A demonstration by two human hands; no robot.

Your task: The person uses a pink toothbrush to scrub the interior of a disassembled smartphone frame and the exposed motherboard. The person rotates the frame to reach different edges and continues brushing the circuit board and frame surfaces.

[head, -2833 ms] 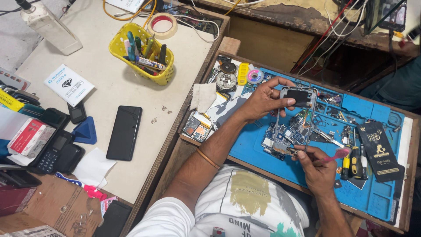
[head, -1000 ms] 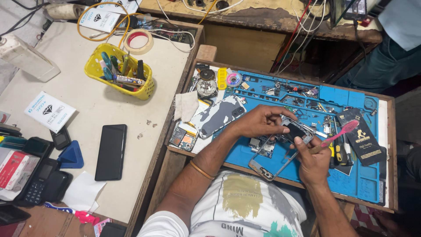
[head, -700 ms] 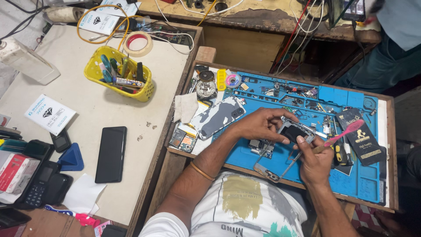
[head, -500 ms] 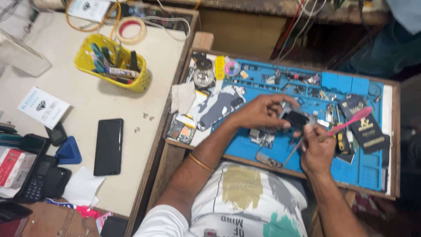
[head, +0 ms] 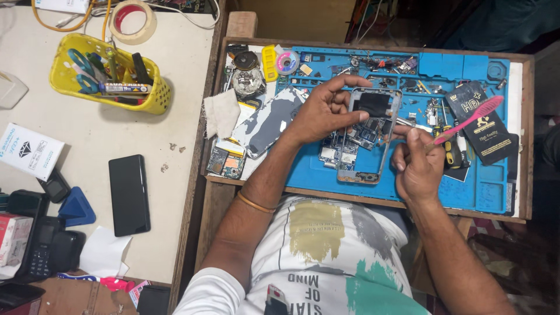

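Phone frame, thin grey metal rectangle | left hand pinching it | right hand gripping pink toothbrush

A black flat packet with pale print lies just right of the right grip. Far left of the left grip, a dark phone screen lies flat. A white box lies farther left, a red-and-white box below it.
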